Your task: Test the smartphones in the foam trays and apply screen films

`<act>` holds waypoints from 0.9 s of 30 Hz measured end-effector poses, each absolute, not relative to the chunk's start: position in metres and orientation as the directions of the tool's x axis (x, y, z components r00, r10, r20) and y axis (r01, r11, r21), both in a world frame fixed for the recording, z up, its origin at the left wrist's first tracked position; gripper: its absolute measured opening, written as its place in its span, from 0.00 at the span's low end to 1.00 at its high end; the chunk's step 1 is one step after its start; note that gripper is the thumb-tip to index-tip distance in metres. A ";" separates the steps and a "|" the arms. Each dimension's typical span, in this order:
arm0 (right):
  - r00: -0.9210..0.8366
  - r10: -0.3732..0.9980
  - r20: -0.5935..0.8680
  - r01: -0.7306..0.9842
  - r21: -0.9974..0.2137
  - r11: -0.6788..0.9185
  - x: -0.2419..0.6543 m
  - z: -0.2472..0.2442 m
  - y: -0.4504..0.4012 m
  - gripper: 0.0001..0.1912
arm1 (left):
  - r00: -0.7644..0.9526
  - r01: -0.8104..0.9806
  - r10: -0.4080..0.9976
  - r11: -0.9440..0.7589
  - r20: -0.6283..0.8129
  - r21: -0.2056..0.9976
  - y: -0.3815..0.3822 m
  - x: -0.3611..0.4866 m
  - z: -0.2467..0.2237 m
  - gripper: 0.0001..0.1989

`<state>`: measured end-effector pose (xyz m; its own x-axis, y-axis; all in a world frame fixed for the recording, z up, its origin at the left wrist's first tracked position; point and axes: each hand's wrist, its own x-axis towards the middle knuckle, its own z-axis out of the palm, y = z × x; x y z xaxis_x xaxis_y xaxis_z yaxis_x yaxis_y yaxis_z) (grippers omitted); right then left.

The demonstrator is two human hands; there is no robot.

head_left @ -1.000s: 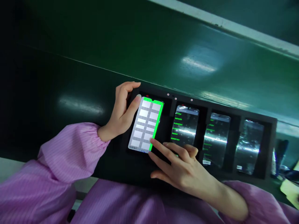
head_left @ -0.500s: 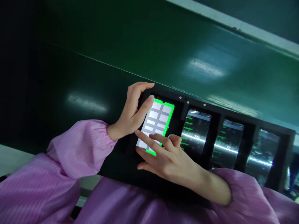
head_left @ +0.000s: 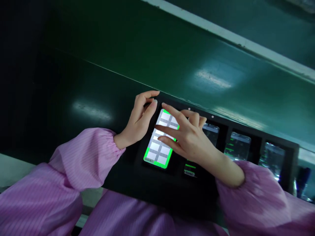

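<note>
Looks partway done on lit, rectangular, white-gridded phone (head_left: 158, 152) in leftmost slot of black rectangular tray (head_left: 222, 120): green-edged below, ungreened at upper left, with right fingers (head_left: 173, 112) spread empty over it, left fingers (head_left: 149, 113) loosely parted beside.

The phone (head_left: 158, 149) looks smooth, the tabletop (head_left: 152, 62) glossy, the sleeves (head_left: 85, 157) cloth.

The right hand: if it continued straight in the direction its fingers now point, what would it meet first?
The right hand would probably meet the left hand, at its thumb, beside the lit phone; depth is unclear, so it might pass above.
</note>
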<state>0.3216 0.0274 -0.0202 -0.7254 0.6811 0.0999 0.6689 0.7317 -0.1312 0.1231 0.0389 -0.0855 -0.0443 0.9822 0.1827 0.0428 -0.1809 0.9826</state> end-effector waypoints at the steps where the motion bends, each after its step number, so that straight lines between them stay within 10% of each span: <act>1: -0.711 0.695 0.107 0.683 -0.128 0.719 0.323 -0.022 0.034 0.20 | -0.053 0.033 0.982 -0.177 0.179 0.984 0.039 0.124 -0.086 0.18; 27: -0.766 0.636 0.094 0.635 -0.044 0.771 0.345 -0.009 0.008 0.22 | -0.063 0.045 0.983 -0.172 0.175 0.984 0.037 0.124 -0.086 0.18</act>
